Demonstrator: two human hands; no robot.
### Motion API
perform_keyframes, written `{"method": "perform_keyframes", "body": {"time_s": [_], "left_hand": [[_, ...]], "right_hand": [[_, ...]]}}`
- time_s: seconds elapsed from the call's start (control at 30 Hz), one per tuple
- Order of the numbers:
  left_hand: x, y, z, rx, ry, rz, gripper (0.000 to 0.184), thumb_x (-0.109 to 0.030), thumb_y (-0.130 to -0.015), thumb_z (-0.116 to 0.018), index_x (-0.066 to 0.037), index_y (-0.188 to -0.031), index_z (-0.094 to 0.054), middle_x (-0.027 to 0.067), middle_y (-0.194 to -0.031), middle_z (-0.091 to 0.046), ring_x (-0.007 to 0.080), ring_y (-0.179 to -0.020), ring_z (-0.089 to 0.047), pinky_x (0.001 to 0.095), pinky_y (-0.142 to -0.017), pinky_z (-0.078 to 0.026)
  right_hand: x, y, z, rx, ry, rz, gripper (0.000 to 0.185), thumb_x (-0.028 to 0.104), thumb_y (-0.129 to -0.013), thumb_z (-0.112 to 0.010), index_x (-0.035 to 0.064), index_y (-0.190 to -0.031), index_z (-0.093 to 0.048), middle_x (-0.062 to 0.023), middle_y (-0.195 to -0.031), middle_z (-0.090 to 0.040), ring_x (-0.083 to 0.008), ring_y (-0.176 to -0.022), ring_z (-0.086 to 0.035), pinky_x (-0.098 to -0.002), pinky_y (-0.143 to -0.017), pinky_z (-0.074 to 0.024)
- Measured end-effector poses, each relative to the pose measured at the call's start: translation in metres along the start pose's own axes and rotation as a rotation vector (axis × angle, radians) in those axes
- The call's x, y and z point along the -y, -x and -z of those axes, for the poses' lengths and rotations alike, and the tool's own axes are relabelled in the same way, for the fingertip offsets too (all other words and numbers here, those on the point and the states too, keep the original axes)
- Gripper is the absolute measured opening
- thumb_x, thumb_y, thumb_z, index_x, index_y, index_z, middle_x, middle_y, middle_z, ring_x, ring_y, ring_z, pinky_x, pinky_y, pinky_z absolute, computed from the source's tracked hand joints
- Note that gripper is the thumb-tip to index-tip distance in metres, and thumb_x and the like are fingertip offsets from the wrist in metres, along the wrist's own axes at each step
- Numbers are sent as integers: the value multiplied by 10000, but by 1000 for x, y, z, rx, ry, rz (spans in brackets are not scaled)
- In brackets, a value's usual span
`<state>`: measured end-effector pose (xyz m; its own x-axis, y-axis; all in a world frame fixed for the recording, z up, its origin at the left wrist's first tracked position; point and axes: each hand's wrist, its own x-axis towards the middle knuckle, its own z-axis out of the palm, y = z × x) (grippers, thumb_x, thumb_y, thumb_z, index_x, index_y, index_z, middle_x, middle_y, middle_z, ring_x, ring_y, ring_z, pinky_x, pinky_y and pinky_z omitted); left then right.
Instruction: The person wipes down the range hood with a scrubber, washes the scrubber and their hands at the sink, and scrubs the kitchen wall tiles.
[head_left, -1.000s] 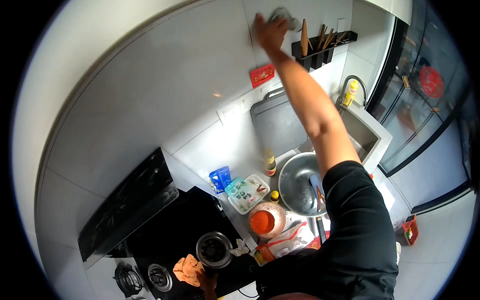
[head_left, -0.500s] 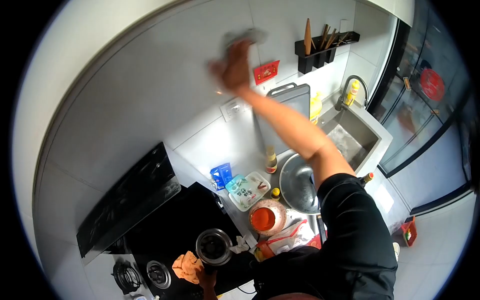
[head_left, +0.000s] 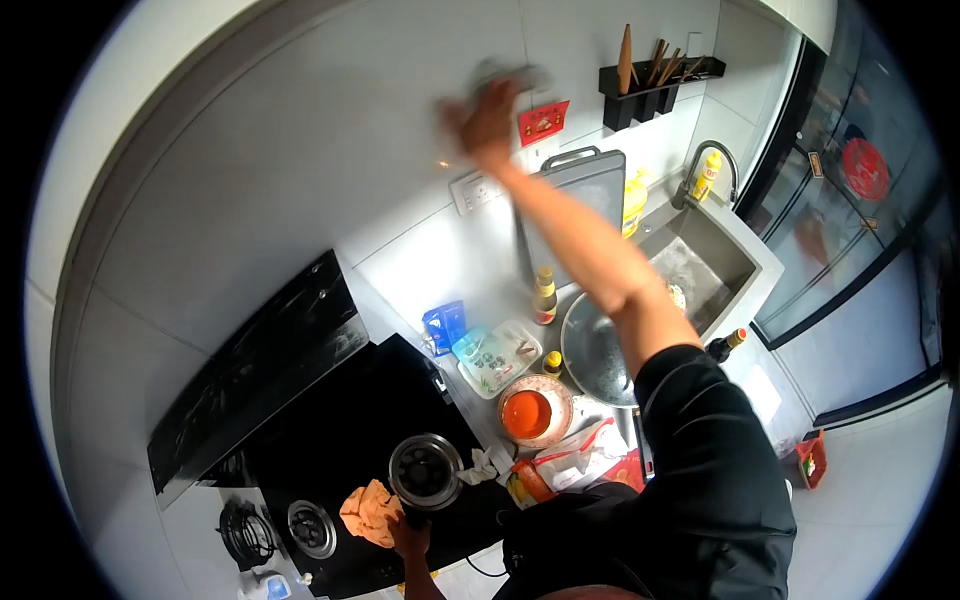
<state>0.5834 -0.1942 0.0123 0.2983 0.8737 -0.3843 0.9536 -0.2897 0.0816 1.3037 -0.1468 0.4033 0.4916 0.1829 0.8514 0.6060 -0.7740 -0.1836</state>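
My right hand (head_left: 487, 125), blurred by motion, presses a greyish cloth (head_left: 512, 76) against the white wall tiles (head_left: 330, 130), just left of a red card (head_left: 543, 122). My right arm stretches up across the counter. Low in the view, my left hand (head_left: 410, 537) is at the edge of the black stove (head_left: 330, 440), beside an orange cloth (head_left: 370, 513) and just below a round burner (head_left: 426, 471). The left fingers are partly hidden at the cloth's edge, and whether they grip it is unclear.
A large pan (head_left: 595, 350), a bowl with an orange-red inside (head_left: 530, 412), a tray (head_left: 498, 358), a sauce bottle (head_left: 545, 297) and a blue packet (head_left: 444, 326) stand on the counter. Behind are a grey board (head_left: 580, 210), sink (head_left: 700, 262) and utensil rack (head_left: 655, 90).
My right hand has swept left along the wall with the grey cloth from near the rack, then slightly back right. The left hand stays by the orange cloth. The view has shifted a little.
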Motion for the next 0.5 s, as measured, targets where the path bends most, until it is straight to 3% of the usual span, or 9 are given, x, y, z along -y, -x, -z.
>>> {"method": "perform_keyframes", "body": {"time_s": [0.03,0.1,0.13,0.2,0.23,0.3,0.37,0.43,0.5], "left_hand": [[-6,2,4,29,25,41,959,-522,-767,-723,-112,-1523,-297,197,-1613,-127,359,-1448,-266,476,-1094,-370],[-8,8,12,57,33,83,954,-520,-769,-721,-116,-1523,-298,189,-1617,-118,356,-1450,-263,474,-1098,-366],[-3,7,9,47,26,43,951,-521,-772,-719,-120,-1524,-297,182,-1620,-110,354,-1452,-260,476,-1098,-365],[4,3,2,42,19,15,948,-521,-774,-716,-124,-1525,-295,175,-1623,-102,352,-1454,-257,477,-1099,-364],[6,4,1,48,24,6,944,-521,-775,-716,-123,-1523,-301,181,-1620,-111,353,-1454,-255,476,-1101,-361],[6,-2,3,50,31,8,940,-521,-775,-716,-122,-1520,-306,188,-1617,-119,354,-1455,-254,474,-1104,-359],[4,-1,4,46,37,1,933,-529,-775,-714,-120,-1515,-319,199,-1609,-141,363,-1452,-254,487,-1099,-362],[0,2,5,50,71,14,925,-536,-776,-711,-118,-1508,-331,212,-1601,-160,376,-1444,-263,490,-1096,-367],[-3,1,11,44,48,20,918,-539,-776,-710,-122,-1504,-339,217,-1596,-168,384,-1434,-278,498,-1087,-376]], "right_hand": [[31,41,13,-83,-477,32,990,617,-889,-519,-206,-1389,-292,-394,-1444,-293,-503,-1404,-195,-468,-1186,-172],[66,87,57,133,-467,174,972,564,-893,-575,-195,-1409,-255,-399,-1453,-277,-514,-1364,-274,-493,-1168,-216],[64,84,62,131,-468,163,972,564,-893,-575,-195,-1409,-255,-399,-1453,-277,-514,-1364,-274,-493,-1168,-216],[56,79,64,365,-667,34,1012,571,-883,-588,-193,-1426,-207,-392,-1461,-278,-499,-1379,-265,-486,-1156,-250],[41,62,46,261,-679,-46,1040,593,-880,-579,-187,-1436,-174,-387,-1454,-291,-492,-1377,-272,-473,-1143,-281],[3,21,10,-117,-415,-146,1071,644,-862,-569,-207,-1409,-220,-371,-1435,-327,-499,-1360,-297,-457,-1139,-294],[-50,-18,-24,-173,-233,-166,1051,665,-847,-566,-216,-1343,-278,-364,-1376,-341,-464,-1326,-328,-455,-1093,-342],[-72,-37,-14,-188,-573,-419,1029,654,-850,-574,-223,-1315,-303,-353,-1339,-384,-465,-1252,-401,-472,-1043,-391],[-36,-7,-24,-189,-501,-212,995,599,-863,-598,-199,-1366,-284,-379,-1414,-318,-491,-1323,-341,-467,-1098,-342]]}}
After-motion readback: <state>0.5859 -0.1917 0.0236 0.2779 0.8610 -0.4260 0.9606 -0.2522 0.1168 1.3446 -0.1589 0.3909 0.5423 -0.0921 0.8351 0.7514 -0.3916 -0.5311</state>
